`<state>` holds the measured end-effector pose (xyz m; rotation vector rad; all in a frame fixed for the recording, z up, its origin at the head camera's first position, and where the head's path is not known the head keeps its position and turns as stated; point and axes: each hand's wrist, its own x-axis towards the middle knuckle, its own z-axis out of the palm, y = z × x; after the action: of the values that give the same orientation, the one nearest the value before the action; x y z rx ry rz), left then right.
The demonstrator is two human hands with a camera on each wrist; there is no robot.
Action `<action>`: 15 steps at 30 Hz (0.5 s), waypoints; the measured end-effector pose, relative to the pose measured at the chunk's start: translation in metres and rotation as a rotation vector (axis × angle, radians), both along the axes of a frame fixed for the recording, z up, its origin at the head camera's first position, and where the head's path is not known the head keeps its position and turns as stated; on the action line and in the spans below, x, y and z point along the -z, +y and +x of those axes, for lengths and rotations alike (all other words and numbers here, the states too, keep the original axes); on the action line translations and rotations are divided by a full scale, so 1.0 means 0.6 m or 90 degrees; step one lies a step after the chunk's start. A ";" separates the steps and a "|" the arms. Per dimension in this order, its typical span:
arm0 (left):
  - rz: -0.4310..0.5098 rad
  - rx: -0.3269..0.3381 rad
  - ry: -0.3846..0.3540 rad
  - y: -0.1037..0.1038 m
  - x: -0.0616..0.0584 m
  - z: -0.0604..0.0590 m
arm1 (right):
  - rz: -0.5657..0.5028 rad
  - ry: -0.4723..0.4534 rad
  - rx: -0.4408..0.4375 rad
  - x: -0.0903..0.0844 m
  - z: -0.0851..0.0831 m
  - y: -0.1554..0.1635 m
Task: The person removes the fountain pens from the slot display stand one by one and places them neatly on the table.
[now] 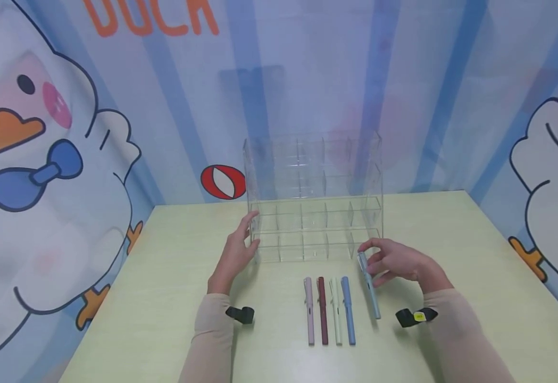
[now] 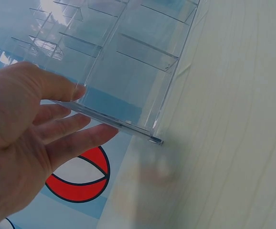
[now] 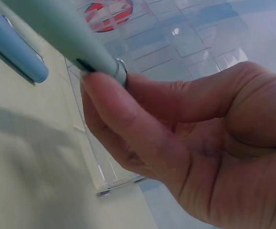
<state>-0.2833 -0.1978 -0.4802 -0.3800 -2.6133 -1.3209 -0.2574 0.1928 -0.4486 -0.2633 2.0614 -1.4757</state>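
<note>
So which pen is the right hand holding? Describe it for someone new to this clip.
Start at the clear acrylic organizer on the table. Before it lie four pens in a row. The held pen is the pale grey-blue one just right of them, angled and pinched at its top by the right hand.

Pale green table [image 1: 451, 255], clear acrylic compartment rack [image 1: 314, 213] stood near its far edge, four pens laid side by side in front of the rack: pink pen [image 1: 309, 311], dark red pen [image 1: 323, 311], pale green pen [image 1: 336, 314], blue pen [image 1: 348, 311]
</note>
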 end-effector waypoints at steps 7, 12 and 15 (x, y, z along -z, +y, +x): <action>0.006 0.011 0.002 0.002 0.003 0.001 | 0.028 0.008 -0.022 0.013 0.009 -0.010; 0.002 0.003 -0.011 0.000 0.003 0.001 | 0.043 0.015 -0.041 0.019 0.010 -0.015; 0.001 0.000 -0.011 -0.001 0.000 0.000 | 0.053 0.018 -0.047 0.019 0.008 -0.017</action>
<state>-0.2836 -0.1981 -0.4805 -0.3691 -2.6258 -1.3328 -0.2524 0.1826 -0.4599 -0.3253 2.1074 -1.3452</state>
